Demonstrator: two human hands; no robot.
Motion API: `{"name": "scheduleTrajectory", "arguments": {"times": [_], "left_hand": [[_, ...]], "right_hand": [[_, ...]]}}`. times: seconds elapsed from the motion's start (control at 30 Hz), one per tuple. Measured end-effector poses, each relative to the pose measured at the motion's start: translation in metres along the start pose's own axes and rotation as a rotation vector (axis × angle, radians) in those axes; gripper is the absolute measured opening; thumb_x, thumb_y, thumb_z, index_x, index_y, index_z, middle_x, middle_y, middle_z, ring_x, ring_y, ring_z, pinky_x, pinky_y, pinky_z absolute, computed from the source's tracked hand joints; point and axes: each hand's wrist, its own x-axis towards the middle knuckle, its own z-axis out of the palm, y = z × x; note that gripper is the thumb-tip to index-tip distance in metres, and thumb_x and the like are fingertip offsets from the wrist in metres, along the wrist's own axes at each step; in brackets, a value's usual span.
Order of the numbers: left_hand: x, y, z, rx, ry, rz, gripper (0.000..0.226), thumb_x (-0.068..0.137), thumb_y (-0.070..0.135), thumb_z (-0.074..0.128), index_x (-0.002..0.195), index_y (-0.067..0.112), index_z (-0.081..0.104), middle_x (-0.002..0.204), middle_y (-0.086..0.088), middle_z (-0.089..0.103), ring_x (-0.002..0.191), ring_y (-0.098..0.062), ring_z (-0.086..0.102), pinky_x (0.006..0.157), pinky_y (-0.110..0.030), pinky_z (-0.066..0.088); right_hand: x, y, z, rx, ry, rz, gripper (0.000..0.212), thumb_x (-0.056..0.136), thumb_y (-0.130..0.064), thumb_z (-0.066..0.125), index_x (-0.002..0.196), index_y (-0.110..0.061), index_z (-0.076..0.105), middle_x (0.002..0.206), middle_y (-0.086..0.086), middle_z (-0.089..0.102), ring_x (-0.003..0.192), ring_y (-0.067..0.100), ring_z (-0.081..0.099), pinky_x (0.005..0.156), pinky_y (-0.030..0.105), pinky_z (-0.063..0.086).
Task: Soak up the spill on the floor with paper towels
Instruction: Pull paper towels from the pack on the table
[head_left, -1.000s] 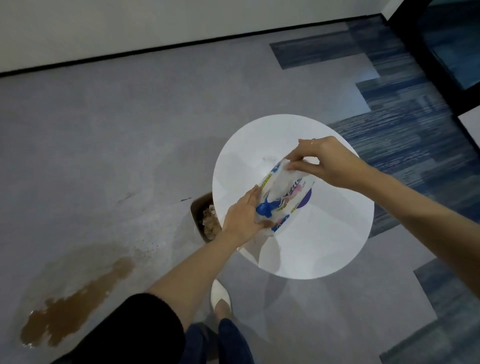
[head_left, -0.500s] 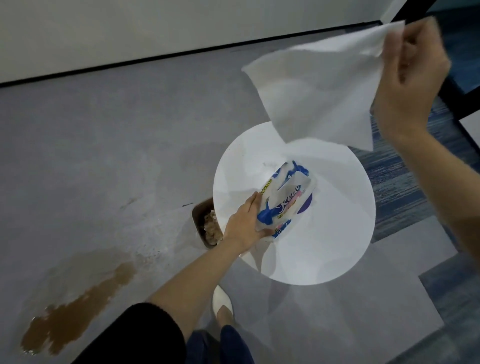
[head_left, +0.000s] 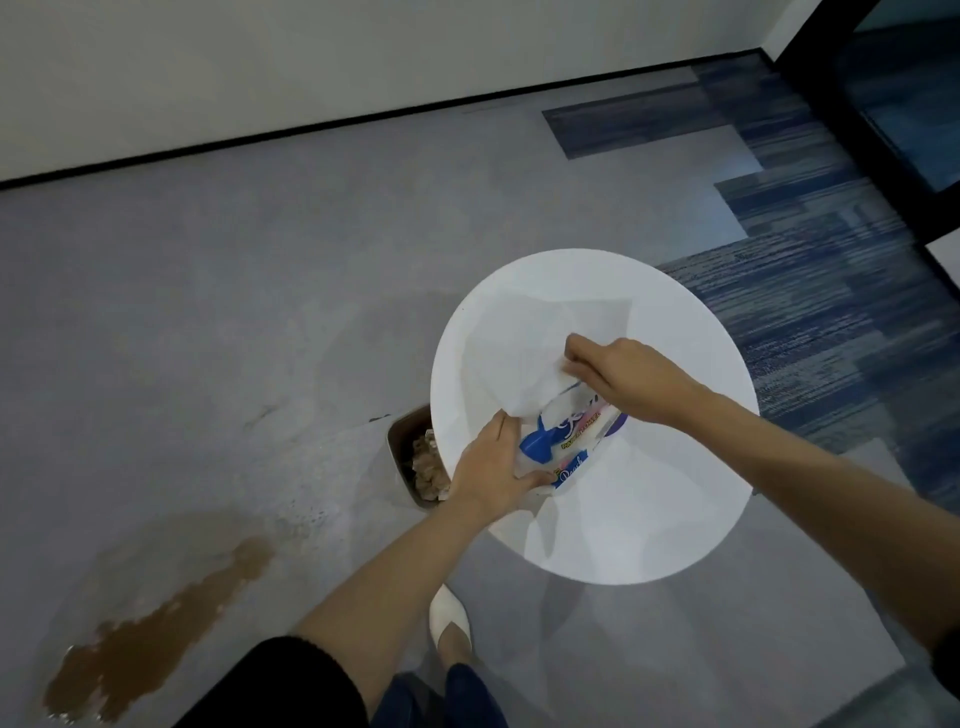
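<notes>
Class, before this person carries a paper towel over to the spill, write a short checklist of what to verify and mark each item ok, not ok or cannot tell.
1. Left hand steadies the blue and white plastic paper towel pack on the round white table: ok.
2. Right hand pinches a white paper towel sheet at the pack's opening: ok.
3. Sheet fully free of the pack: cannot tell.
4. Brown liquid spill on the grey floor in view: ok.
5. Spill soaked up: not ok.
6. Brown bin beside the table already holds used paper; room left: cannot tell.
</notes>
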Motion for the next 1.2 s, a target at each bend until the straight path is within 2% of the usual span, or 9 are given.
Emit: {"name": "scheduleTrajectory", "arguments": {"times": [0.2, 0.33, 0.47, 0.57, 0.73, 0.87, 1.0, 1.13, 1.2], "left_hand": [[-0.002, -0.004, 0.008, 0.031, 0.083, -0.022, 0.063, 0.072, 0.061, 0.070, 0.109, 0.020, 0.041, 0.103, 0.004, 0.052, 0.088, -0.016, 0.054, 0.078, -0.033, 0.052], [-0.003, -0.004, 0.009, 0.022, 0.108, -0.016, 0.061, 0.074, 0.060, 0.068, 0.111, 0.021, 0.041, 0.104, 0.005, 0.053, 0.089, -0.014, 0.054, 0.079, -0.030, 0.052], [-0.004, -0.004, 0.010, -0.006, 0.117, -0.013, 0.066, 0.075, 0.061, 0.067, 0.120, 0.022, 0.039, 0.115, 0.006, 0.054, 0.098, -0.013, 0.055, 0.085, -0.029, 0.052], [-0.004, -0.005, 0.011, -0.017, 0.129, -0.001, 0.071, 0.076, 0.061, 0.066, 0.127, 0.021, 0.037, 0.122, 0.004, 0.053, 0.104, -0.015, 0.055, 0.087, -0.029, 0.051], [-0.004, -0.006, 0.010, -0.034, 0.112, 0.016, 0.085, 0.077, 0.061, 0.064, 0.143, 0.021, 0.028, 0.139, 0.001, 0.046, 0.123, -0.018, 0.048, 0.102, -0.036, 0.046], [-0.003, -0.004, 0.010, -0.058, 0.048, -0.050, 0.095, 0.078, 0.062, 0.063, 0.150, 0.021, 0.017, 0.150, 0.001, 0.035, 0.133, -0.020, 0.041, 0.108, -0.042, 0.041], [-0.002, -0.004, 0.010, -0.069, 0.023, -0.078, 0.094, 0.077, 0.064, 0.062, 0.149, 0.022, 0.018, 0.148, 0.003, 0.037, 0.131, -0.019, 0.042, 0.106, -0.041, 0.043], [-0.003, -0.002, 0.006, -0.053, -0.002, -0.076, 0.095, 0.080, 0.063, 0.061, 0.150, 0.021, 0.014, 0.151, 0.002, 0.032, 0.134, -0.019, 0.038, 0.106, -0.041, 0.043], [-0.004, -0.001, 0.005, -0.062, -0.016, -0.084, 0.098, 0.080, 0.062, 0.060, 0.152, 0.022, 0.008, 0.155, 0.003, 0.026, 0.138, -0.017, 0.034, 0.107, -0.043, 0.041]], "right_hand": [[-0.009, 0.008, -0.003, -0.039, -0.199, 0.034, 0.062, 0.081, -0.071, 0.050, 0.130, -0.034, 0.039, 0.084, 0.002, 0.066, 0.072, 0.015, 0.051, 0.058, 0.026, 0.035], [-0.006, 0.007, -0.007, -0.154, -0.214, 0.052, 0.059, 0.087, -0.055, 0.059, 0.138, -0.031, 0.041, 0.093, 0.001, 0.063, 0.078, 0.017, 0.047, 0.064, 0.030, 0.039], [-0.005, 0.011, -0.011, -0.082, -0.216, 0.002, 0.022, 0.095, -0.032, 0.057, 0.089, -0.013, 0.066, 0.082, 0.003, 0.070, 0.069, 0.019, 0.057, 0.059, 0.027, 0.043], [-0.002, 0.016, -0.019, -0.007, -0.160, -0.016, 0.033, 0.091, -0.012, 0.059, 0.059, -0.015, 0.055, 0.057, 0.002, 0.058, 0.053, 0.017, 0.048, 0.053, 0.025, 0.035], [0.001, 0.019, -0.051, 0.079, -0.126, 0.037, 0.040, 0.090, -0.031, 0.064, 0.065, 0.000, 0.062, 0.055, 0.016, 0.053, 0.048, 0.016, 0.032, 0.052, 0.021, 0.033], [-0.002, 0.007, -0.087, 0.128, -0.096, 0.078, 0.056, 0.080, -0.048, 0.061, 0.060, 0.004, 0.056, 0.052, 0.009, 0.040, 0.047, 0.016, 0.029, 0.049, 0.022, 0.028], [-0.002, 0.009, -0.121, 0.229, 0.027, 0.143, 0.058, 0.077, -0.055, 0.055, 0.077, 0.001, 0.068, 0.055, 0.017, 0.047, 0.046, 0.013, 0.032, 0.047, 0.025, 0.030], [-0.001, 0.019, -0.155, 0.328, 0.299, 0.152, 0.048, 0.089, -0.046, 0.056, 0.083, 0.000, 0.068, 0.048, -0.005, 0.052, 0.040, 0.004, 0.035, 0.041, 0.013, 0.030], [0.004, 0.026, -0.166, 0.338, 0.503, 0.127, 0.056, 0.091, -0.050, 0.057, 0.088, 0.005, 0.066, 0.069, 0.016, 0.067, 0.052, 0.021, 0.049, 0.050, 0.031, 0.041]]}}
